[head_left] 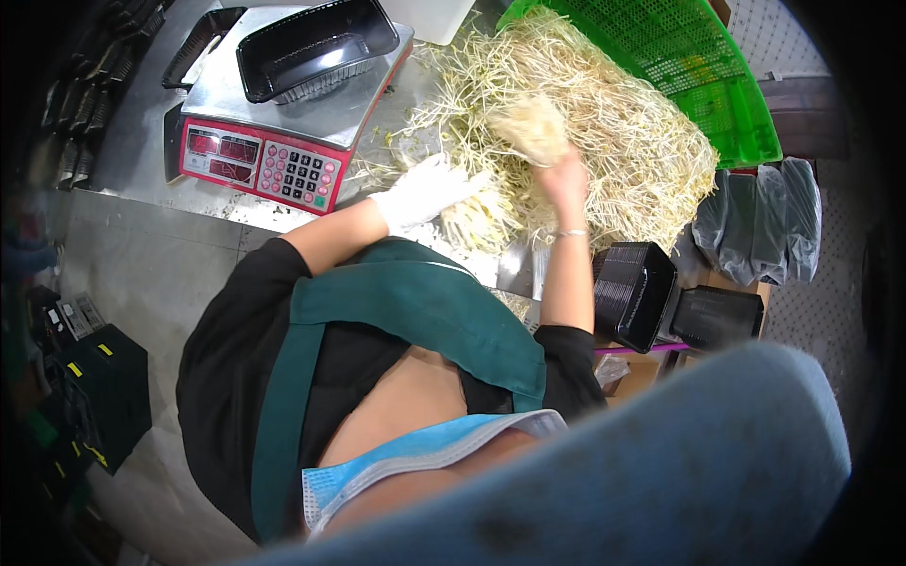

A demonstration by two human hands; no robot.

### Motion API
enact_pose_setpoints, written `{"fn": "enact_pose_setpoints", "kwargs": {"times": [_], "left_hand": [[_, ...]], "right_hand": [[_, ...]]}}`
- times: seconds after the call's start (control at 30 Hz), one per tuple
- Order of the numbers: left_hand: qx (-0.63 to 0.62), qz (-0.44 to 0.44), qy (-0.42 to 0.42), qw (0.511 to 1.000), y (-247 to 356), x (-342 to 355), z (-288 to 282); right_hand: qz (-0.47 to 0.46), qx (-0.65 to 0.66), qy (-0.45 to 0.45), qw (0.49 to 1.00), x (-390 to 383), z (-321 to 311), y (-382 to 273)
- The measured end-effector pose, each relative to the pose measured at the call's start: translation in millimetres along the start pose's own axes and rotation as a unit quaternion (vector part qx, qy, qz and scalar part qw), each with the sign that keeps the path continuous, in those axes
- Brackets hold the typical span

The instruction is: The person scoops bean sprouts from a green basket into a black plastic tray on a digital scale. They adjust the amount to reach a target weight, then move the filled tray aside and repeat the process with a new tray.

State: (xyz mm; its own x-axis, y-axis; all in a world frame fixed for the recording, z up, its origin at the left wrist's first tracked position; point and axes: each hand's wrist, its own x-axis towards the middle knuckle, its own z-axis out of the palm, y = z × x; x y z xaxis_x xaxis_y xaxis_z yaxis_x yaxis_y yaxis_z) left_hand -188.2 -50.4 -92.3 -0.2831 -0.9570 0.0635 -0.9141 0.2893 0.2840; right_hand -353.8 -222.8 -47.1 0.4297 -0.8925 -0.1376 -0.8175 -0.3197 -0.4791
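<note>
A large heap of pale bean sprouts (pixel 632 141) spills over the metal table from a tipped green basket. My left hand (pixel 422 193), in a white glove, is closed around a bunch of sprouts (pixel 479 217) at the near edge of the heap. Bare, with a thin bracelet at the wrist, my right hand (pixel 563 184) reaches over the heap. From its fingers stretches a pale clump (pixel 530 128), blurred, that looks like sprouts. Left of the heap, a black plastic tray (pixel 316 47) rests tilted on the pan of a red digital scale (pixel 260 165).
The green basket (pixel 746 118) stands at the back right. Nested black trays (pixel 634 292) sit near my right forearm, with plastic-wrapped stacks (pixel 755 222) beyond. Another black tray (pixel 200 47) lies behind the scale. Dark crates (pixel 99 391) stand on the floor at left.
</note>
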Motion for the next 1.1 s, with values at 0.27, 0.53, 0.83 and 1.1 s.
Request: {"fn": "enact_pose_setpoints", "kwargs": {"times": [0.27, 0.53, 0.83, 1.1], "left_hand": [[-0.081, -0.135, 0.027, 0.987, -12.3, -56.5, -10.9], [-0.042, -0.183, 0.053, 0.981, -20.1, -10.0, 16.2], [-0.066, -0.019, 0.314, 0.947, -37.4, -96.5, -72.3], [-0.086, -0.089, 0.564, 0.816, -124.5, -120.0, -147.6]], "right_hand": [[0.003, 0.073, -0.123, 0.99, 16.8, 8.0, 15.6], [-0.18, -0.325, 0.027, 0.928, -61.1, 99.4, -46.3], [-0.135, -0.242, -0.055, 0.959, -6.4, 74.2, -34.0], [-0.021, -0.309, 0.015, 0.951, -23.7, 97.7, -52.6]]}}
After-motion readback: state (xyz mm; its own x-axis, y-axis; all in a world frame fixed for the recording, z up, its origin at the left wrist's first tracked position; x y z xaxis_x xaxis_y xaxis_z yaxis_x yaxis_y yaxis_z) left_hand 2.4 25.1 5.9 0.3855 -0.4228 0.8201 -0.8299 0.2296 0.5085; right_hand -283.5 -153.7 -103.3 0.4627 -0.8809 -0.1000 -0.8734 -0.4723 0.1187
